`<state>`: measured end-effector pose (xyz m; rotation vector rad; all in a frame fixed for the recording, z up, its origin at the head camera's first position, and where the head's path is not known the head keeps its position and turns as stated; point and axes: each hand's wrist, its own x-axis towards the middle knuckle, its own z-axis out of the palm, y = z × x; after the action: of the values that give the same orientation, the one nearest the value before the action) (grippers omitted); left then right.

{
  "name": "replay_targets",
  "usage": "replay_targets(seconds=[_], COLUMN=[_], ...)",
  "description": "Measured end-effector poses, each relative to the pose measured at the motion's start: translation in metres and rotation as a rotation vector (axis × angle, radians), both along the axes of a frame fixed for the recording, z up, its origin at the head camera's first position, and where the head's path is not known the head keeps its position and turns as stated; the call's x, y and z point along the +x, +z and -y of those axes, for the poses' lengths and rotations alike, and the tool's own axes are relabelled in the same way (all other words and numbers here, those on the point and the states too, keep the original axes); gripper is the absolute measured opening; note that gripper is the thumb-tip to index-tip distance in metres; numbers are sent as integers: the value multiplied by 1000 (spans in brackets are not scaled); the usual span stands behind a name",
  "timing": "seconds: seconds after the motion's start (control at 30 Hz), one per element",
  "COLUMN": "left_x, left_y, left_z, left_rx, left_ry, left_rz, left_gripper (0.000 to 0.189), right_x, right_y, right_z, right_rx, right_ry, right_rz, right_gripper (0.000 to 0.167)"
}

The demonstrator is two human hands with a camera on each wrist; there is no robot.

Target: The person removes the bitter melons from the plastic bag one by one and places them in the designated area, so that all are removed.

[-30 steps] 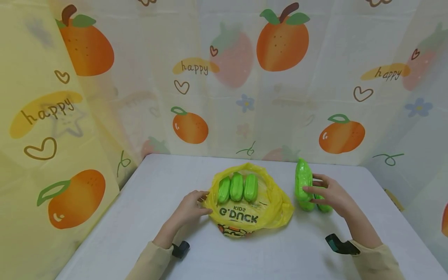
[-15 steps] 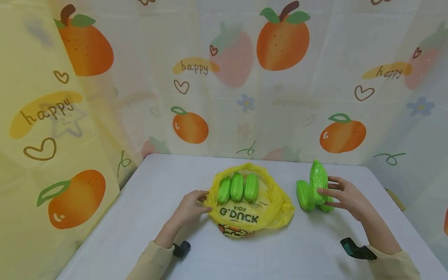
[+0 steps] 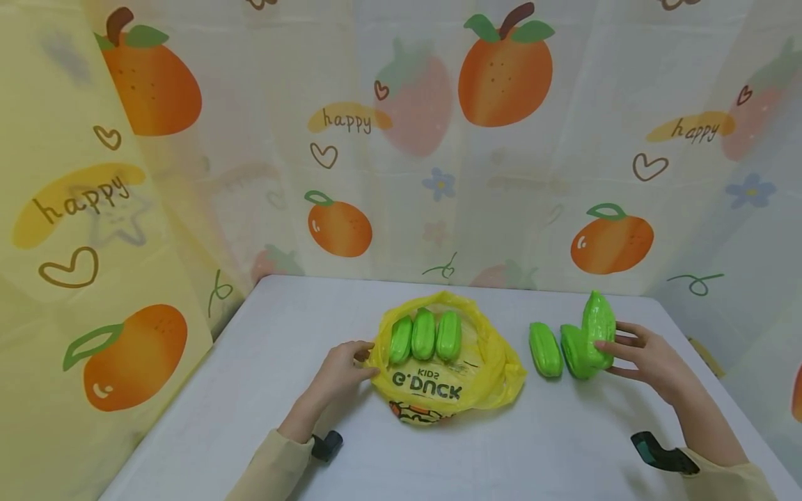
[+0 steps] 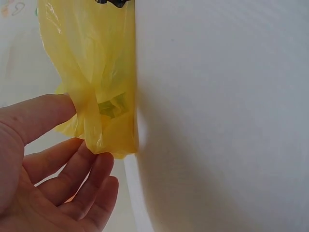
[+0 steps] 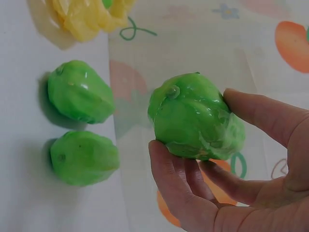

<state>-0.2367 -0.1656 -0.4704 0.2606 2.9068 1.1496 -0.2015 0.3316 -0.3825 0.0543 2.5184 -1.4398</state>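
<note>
My left hand [image 3: 343, 369] holds the left rim of a yellow plastic bag [image 3: 495, 369] between thumb and fingers, seen close in the left wrist view. Three glossy green, ridged, gourd-like vegetables [image 3: 423, 334] lie side by side in the bag. In my right hand [image 3: 648, 358] is another such green gourd [image 5: 193, 116], gripped by thumb and fingertips; it stands upright above the table, pointed end up. Two more green gourds lie just left of it, one [image 3: 546, 350] in plain sight and one [image 3: 573, 351] partly hidden behind the held gourd.
A white-covered table [image 3: 464, 459] bears everything. Behind it hangs a fruit-printed curtain [image 3: 401, 209], close to the table's back edge. Dark devices are strapped to both wrists, such as the right wrist camera [image 3: 661, 456].
My right hand has moved to the right with the held gourd, past the two gourds on the table, which now show more fully. The left hand and the bag stay put.
</note>
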Motion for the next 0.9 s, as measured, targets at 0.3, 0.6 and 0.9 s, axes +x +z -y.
replay_targets(seconds=[0.3,0.6,0.9], left_x=[-1,-2,-3], left_y=[-1,-1,-2], left_z=[0,0,1], left_rx=[-1,11,-3], left_ry=[-2,9,16], left_rz=[-12,-15,-40], left_gripper=[45,41,38], right_x=[3,0,-7], right_y=[-2,-9,-22], right_z=[-15,-29,-45], right_rx=[3,34,44], right_ry=[-16,-29,-51], right_rz=[12,45,101], right_gripper=[87,87,91])
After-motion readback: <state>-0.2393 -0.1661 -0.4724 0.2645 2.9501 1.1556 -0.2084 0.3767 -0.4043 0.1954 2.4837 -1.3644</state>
